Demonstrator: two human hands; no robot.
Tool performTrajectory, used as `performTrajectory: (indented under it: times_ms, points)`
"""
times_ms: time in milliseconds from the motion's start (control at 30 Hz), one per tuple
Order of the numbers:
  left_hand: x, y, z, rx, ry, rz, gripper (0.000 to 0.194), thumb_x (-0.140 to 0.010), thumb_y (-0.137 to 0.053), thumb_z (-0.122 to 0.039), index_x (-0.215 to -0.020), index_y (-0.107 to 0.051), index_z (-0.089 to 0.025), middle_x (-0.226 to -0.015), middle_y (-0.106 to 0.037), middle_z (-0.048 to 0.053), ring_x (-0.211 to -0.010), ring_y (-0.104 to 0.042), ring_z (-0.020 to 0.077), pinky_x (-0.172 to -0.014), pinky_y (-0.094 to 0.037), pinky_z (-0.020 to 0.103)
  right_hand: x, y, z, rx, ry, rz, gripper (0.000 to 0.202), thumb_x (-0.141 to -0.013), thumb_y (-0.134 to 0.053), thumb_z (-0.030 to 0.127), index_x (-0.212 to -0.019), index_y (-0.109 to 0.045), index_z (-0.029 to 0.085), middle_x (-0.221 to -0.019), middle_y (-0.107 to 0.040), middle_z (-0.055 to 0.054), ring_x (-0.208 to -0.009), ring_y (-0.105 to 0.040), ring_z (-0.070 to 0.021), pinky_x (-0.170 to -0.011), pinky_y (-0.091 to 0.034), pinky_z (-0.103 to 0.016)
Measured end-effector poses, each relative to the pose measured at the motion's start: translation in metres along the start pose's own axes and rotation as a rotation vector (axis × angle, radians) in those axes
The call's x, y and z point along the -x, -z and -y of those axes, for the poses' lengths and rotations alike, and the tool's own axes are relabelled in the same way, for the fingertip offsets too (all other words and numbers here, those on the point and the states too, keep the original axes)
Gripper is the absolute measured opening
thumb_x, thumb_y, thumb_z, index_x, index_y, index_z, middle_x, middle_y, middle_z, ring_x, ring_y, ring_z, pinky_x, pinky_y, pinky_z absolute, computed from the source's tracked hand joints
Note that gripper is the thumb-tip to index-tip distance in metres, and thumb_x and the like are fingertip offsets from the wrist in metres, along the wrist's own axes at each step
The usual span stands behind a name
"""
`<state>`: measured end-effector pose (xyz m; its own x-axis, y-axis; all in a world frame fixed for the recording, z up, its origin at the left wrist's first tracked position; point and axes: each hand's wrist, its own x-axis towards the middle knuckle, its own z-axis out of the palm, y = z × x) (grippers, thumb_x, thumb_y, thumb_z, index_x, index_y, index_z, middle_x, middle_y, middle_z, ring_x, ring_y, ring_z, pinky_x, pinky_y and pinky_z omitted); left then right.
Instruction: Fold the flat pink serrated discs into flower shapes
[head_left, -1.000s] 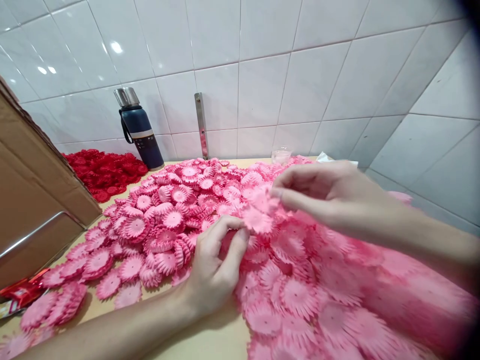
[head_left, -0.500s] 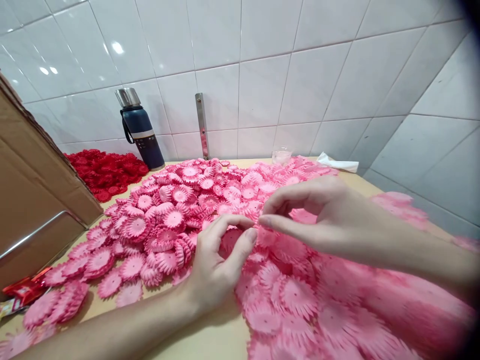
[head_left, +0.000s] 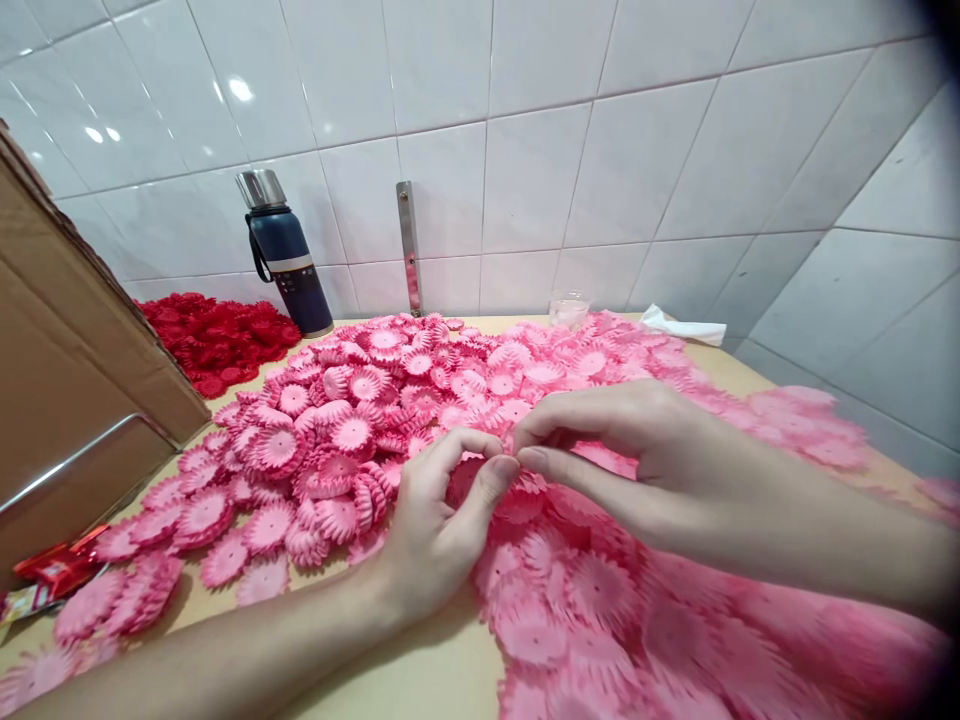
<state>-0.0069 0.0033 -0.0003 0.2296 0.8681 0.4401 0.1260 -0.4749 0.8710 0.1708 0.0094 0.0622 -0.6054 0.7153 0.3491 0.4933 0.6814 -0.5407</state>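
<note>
My left hand (head_left: 442, 535) is closed in a pinch, with thumb and forefinger tips together above the heap of pink fringed flower discs (head_left: 351, 432). Facing it from the right, my right hand (head_left: 645, 455) pinches too, its fingertips almost meeting the left ones. Whatever lies between the fingertips is too small and too much covered to name. Darker pink discs with serrated edges are piled left of the hands. Paler, looser pink fringed pieces (head_left: 600, 590) spread beneath and to the right of them.
At the back left stand a dark blue bottle (head_left: 294, 265) and a pile of red fringed pieces (head_left: 217, 340). A cardboard box (head_left: 90, 340) borders the left side, with red wrappers (head_left: 64, 570) below. A clear cup (head_left: 568, 308) and white tissue (head_left: 682, 328) lie near the tiled wall.
My right hand has come slightly down, and its thumb and forefinger now meet close to my left fingertips. The left hand has barely moved. The whole view has shifted a little.
</note>
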Motion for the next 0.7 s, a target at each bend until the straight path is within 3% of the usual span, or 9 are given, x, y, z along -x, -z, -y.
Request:
performTrajectory:
  times_ms: [167,267,367,467,700]
  points:
    - [0.003,-0.001,0.002,-0.023,0.016,-0.022,0.015,-0.094,-0.047,-0.027,-0.086,-0.055,-0.018,-0.074,-0.055,0.000,-0.065,-0.051,0.0110,-0.061,-0.043,0.023,-0.004,0.007,-0.003,0.075,-0.040,-0.071,0.013,-0.086,-0.053,0.020,-0.085,-0.066,0.019,-0.076,-0.067,-0.002,-0.064,-0.059,-0.0148,-0.058,-0.045,-0.028]
    - [0.003,-0.001,0.002,-0.042,0.022,-0.040,0.016,-0.094,-0.047,-0.027,-0.083,-0.054,-0.018,-0.074,-0.055,0.001,-0.067,-0.052,0.0118,-0.060,-0.043,0.023,-0.007,0.016,-0.012,-0.021,-0.132,-0.147,0.013,-0.086,-0.055,0.025,-0.077,-0.063,0.019,-0.070,-0.063,-0.002,-0.063,-0.056,-0.0149,-0.055,-0.044,-0.027]
    - [0.002,-0.002,0.001,-0.066,0.016,-0.048,0.014,-0.093,-0.049,-0.025,-0.084,-0.056,-0.017,-0.077,-0.059,0.002,-0.071,-0.054,0.0128,-0.062,-0.044,0.023,-0.007,0.020,-0.017,-0.129,-0.163,-0.020,0.016,-0.087,-0.057,0.030,-0.079,-0.064,0.020,-0.071,-0.064,-0.001,-0.064,-0.057,-0.0146,-0.055,-0.044,-0.026]
    - [0.000,-0.002,0.001,-0.070,-0.015,-0.033,0.012,-0.092,-0.051,-0.024,-0.087,-0.059,-0.017,-0.079,-0.061,0.002,-0.073,-0.057,0.0130,-0.065,-0.046,0.024,-0.005,0.014,-0.014,-0.096,-0.116,0.103,0.012,-0.085,-0.060,0.028,-0.087,-0.068,0.021,-0.076,-0.068,-0.001,-0.065,-0.060,-0.0145,-0.057,-0.045,-0.026]
    - [0.001,-0.001,0.001,-0.052,-0.031,-0.032,0.012,-0.092,-0.051,-0.023,-0.088,-0.060,-0.017,-0.083,-0.064,0.003,-0.075,-0.059,0.0134,-0.068,-0.047,0.024,-0.003,0.004,-0.011,0.032,-0.040,0.070,0.017,-0.088,-0.054,0.027,-0.080,-0.066,0.018,-0.073,-0.068,-0.002,-0.062,-0.058,-0.0134,-0.058,-0.044,-0.027]
